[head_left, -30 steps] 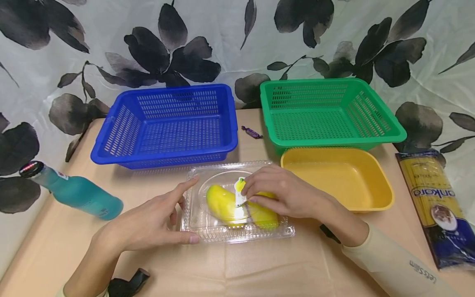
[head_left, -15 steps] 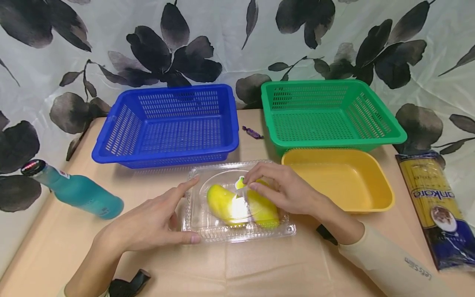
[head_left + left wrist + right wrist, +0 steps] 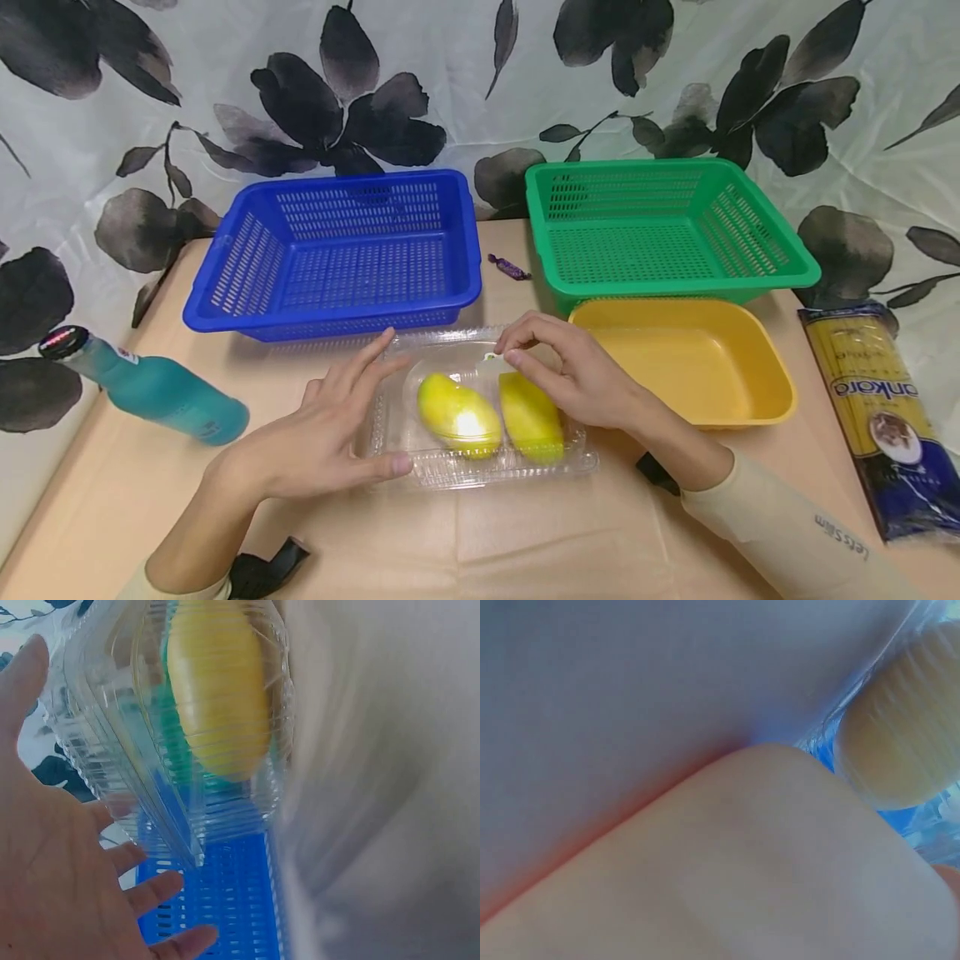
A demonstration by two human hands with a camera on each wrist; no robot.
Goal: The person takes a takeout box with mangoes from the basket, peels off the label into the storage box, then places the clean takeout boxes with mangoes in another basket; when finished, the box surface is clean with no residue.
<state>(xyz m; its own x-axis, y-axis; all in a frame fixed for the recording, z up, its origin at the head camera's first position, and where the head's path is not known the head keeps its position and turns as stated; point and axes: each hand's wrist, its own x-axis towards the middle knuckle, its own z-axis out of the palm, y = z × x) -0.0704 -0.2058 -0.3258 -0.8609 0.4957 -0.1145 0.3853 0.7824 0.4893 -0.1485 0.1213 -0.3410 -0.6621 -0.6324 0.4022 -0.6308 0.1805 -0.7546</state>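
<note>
A clear plastic clamshell box (image 3: 442, 479) lies on the table with two yellow mangoes, the left mango (image 3: 457, 417) and the right mango (image 3: 531, 417), inside. My left hand (image 3: 322, 433) is at the box's left side, fingers spread and straight. In the left wrist view, that hand (image 3: 67, 862) lies beside the ribbed wall of the box (image 3: 112, 742). Over the lid's upper right, my right hand (image 3: 570, 367) has curled fingers and pinches a small white sticker (image 3: 492, 357), mostly hidden by the fingertips. The right wrist view shows mainly skin, with one mango (image 3: 900, 727) behind plastic.
Behind the box stand a blue basket (image 3: 337, 321) and a green basket (image 3: 675, 287), with a purple wrapped candy (image 3: 510, 267) between them. A yellow tub (image 3: 682, 358) and a pasta packet (image 3: 877, 417) are at right. A teal bottle (image 3: 157, 392) lies at left.
My right hand has shifted slightly up and right with the sticker, which shows far less now. My left fingers have moved upward and spread. The box has stayed in place.
</note>
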